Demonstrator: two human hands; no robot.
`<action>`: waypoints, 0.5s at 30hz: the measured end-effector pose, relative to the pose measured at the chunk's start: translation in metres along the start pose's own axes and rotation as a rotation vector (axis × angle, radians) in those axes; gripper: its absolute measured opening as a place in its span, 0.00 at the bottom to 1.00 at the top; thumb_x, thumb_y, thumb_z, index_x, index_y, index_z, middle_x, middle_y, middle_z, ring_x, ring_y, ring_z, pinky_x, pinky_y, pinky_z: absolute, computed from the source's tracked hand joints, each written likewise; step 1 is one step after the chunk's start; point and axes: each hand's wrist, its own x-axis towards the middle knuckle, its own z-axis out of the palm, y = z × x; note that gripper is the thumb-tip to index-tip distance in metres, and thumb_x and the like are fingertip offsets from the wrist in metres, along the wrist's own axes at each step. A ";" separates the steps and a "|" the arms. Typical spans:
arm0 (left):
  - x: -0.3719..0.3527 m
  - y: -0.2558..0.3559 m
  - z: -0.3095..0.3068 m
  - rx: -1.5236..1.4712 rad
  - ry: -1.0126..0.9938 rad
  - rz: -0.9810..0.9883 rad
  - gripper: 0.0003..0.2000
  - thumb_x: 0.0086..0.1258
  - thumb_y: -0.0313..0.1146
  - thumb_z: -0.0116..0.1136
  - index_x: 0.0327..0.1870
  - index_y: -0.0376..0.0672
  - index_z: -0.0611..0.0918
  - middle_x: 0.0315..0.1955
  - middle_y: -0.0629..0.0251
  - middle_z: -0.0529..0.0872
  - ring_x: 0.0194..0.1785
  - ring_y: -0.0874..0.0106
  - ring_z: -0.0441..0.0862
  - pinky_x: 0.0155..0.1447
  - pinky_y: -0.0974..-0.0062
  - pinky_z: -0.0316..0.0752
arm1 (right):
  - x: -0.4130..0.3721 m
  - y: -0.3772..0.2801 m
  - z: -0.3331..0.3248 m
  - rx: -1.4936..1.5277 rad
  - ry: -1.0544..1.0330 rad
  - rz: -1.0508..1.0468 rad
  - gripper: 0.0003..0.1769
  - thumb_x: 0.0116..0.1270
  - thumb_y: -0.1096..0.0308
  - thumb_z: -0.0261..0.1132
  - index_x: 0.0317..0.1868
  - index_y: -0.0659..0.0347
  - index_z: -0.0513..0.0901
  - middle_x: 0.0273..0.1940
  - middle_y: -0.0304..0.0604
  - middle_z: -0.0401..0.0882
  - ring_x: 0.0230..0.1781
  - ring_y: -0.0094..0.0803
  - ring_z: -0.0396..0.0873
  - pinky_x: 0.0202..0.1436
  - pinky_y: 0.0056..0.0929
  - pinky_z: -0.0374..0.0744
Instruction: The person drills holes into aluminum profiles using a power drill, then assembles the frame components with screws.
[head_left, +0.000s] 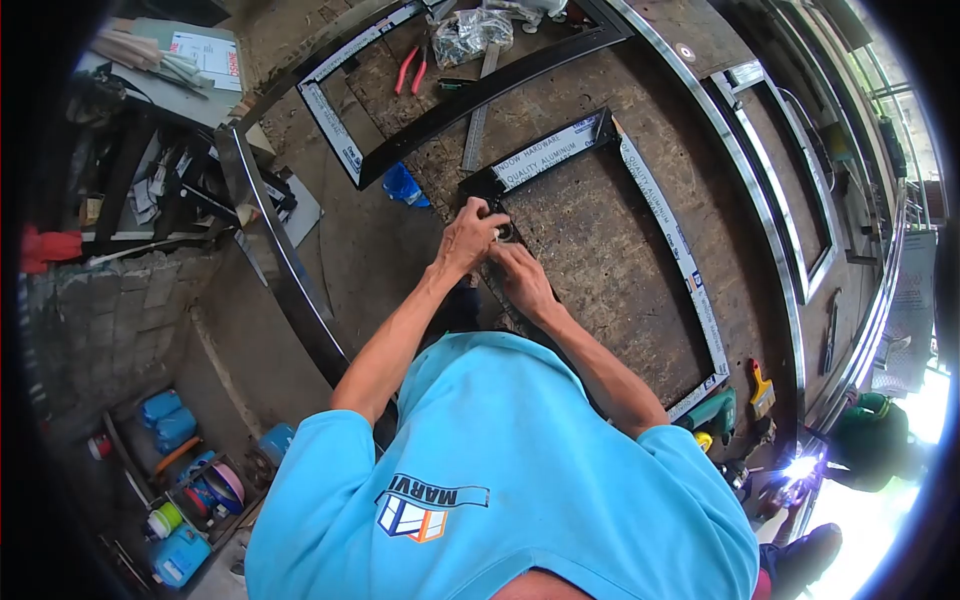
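My left hand (466, 238) is closed in a pinch at the near-left corner of a black aluminum window frame (660, 218). My right hand (524, 279) is right beside it, its fingers curled against the same spot. Between the fingertips shows a small dark and pale part (504, 232), too small and covered to name. White protective tape with blue and black print runs along the frame, which lies flat on a worn wooden workbench (600, 290). A steel ruler (481, 110) lies just beyond my hands, and crumpled blue plastic (404, 186) is to their left.
Another taped frame (330, 120), red-handled pliers (410, 68) and a plastic bag of hardware (472, 38) lie farther up. Long metal bars (745, 160) curve along the right. A yellow paintbrush (762, 390) lies at lower right, near a person with a bright welding arc (800, 468).
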 end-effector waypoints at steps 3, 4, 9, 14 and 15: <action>0.008 -0.005 -0.009 0.004 -0.023 0.039 0.16 0.62 0.29 0.58 0.52 0.51 0.79 0.47 0.59 0.72 0.49 0.57 0.77 0.50 0.63 0.77 | -0.007 0.001 0.004 0.058 0.153 0.106 0.19 0.53 0.87 0.57 0.46 0.62 0.78 0.43 0.46 0.81 0.45 0.39 0.81 0.50 0.31 0.78; 0.010 -0.002 -0.015 -0.058 -0.019 -0.002 0.18 0.61 0.29 0.60 0.54 0.51 0.77 0.48 0.59 0.72 0.50 0.57 0.77 0.50 0.63 0.77 | -0.003 0.001 -0.001 0.057 0.158 0.108 0.19 0.53 0.87 0.57 0.46 0.62 0.78 0.43 0.46 0.81 0.45 0.39 0.81 0.50 0.31 0.78; 0.001 -0.011 -0.013 -0.155 -0.044 -0.186 0.22 0.58 0.31 0.65 0.56 0.51 0.76 0.51 0.57 0.71 0.52 0.55 0.76 0.53 0.61 0.75 | 0.012 0.035 -0.013 0.361 0.398 0.587 0.11 0.62 0.82 0.54 0.41 0.61 0.79 0.30 0.42 0.82 0.32 0.24 0.80 0.39 0.24 0.77; -0.002 -0.010 -0.009 -0.160 0.017 -0.151 0.21 0.57 0.31 0.65 0.54 0.51 0.77 0.51 0.58 0.71 0.51 0.55 0.77 0.52 0.62 0.75 | 0.023 0.030 -0.009 0.323 0.229 0.558 0.11 0.62 0.81 0.54 0.42 0.60 0.79 0.30 0.43 0.81 0.32 0.26 0.80 0.39 0.24 0.76; -0.002 -0.007 -0.011 -0.129 0.035 -0.128 0.21 0.57 0.30 0.65 0.54 0.51 0.77 0.50 0.59 0.71 0.51 0.55 0.77 0.52 0.62 0.75 | 0.024 0.029 -0.008 0.276 0.228 0.562 0.11 0.62 0.81 0.54 0.42 0.60 0.78 0.30 0.44 0.81 0.31 0.27 0.80 0.39 0.24 0.76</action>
